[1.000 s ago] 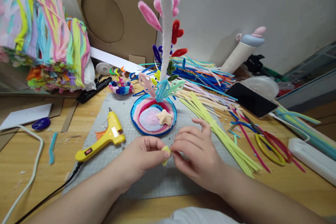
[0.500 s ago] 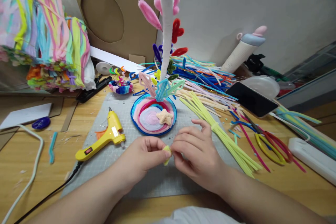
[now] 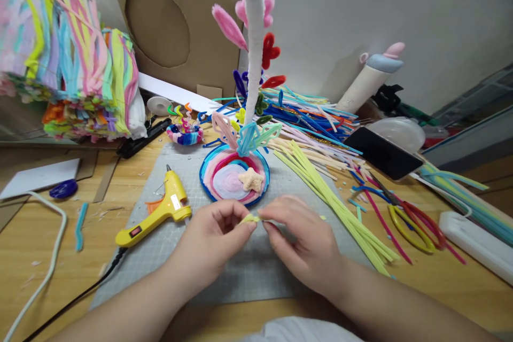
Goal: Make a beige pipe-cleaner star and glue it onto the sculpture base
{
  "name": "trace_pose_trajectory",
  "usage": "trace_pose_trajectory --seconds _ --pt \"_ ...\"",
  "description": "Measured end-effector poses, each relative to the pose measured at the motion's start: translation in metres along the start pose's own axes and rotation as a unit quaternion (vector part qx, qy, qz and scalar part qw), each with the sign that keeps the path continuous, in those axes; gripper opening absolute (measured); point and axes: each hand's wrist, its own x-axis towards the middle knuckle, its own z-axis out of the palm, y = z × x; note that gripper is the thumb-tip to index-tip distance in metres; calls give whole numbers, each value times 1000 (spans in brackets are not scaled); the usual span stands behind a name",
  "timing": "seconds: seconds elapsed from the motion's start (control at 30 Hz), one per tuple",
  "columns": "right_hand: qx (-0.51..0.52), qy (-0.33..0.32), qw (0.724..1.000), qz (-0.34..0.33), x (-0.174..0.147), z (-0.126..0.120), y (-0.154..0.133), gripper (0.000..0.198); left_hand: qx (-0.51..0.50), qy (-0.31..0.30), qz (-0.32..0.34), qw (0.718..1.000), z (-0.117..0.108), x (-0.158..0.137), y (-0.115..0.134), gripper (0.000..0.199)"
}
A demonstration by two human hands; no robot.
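Observation:
Between thumb and fingers, my left hand (image 3: pixel 218 235) pinches a small folded piece of yellow pipe cleaner (image 3: pixel 250 218). My right hand (image 3: pixel 306 240) meets it from the other side, its index fingertip and thumb closing at the right end of the piece. Just beyond my hands lies a round coiled base (image 3: pixel 218 173) in blue, pink and white, with a cream star (image 3: pixel 251 179) on it. Behind the base rises a white wrapped stem (image 3: pixel 255 53) with coloured pipe-cleaner petals and leaves.
A yellow glue gun (image 3: pixel 158 216) rests on the grey cutting mat (image 3: pixel 236 283) to the left. Yellow pipe cleaners (image 3: pixel 340 208), scissors (image 3: pixel 409 219) and a phone (image 3: pixel 385 152) lie to the right. Bundled pipe cleaners (image 3: pixel 80 59) stand at back left; a bottle (image 3: pixel 368 80) leans behind.
The yellow piece has turned from upright to nearly level in my left fingers. My right fingers have straightened forward, and the raised finger has come down.

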Motion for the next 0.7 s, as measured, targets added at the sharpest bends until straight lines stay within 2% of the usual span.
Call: trace_pose_trajectory --seconds 0.1,0.33,0.57,0.7 --pt "37 -4 999 13 -2 0 3 26 13 6 23 1000 0 -2 1 19" --pt "50 -9 999 -15 -5 1 2 36 -10 13 15 1000 -3 0 -2 18" --pt "31 1 999 -41 -3 -2 0 43 -46 7 5 999 -3 -2 -2 19" --pt "1 -17 998 -60 -4 -3 -1 46 -54 19 3 998 -2 -2 -2 19"
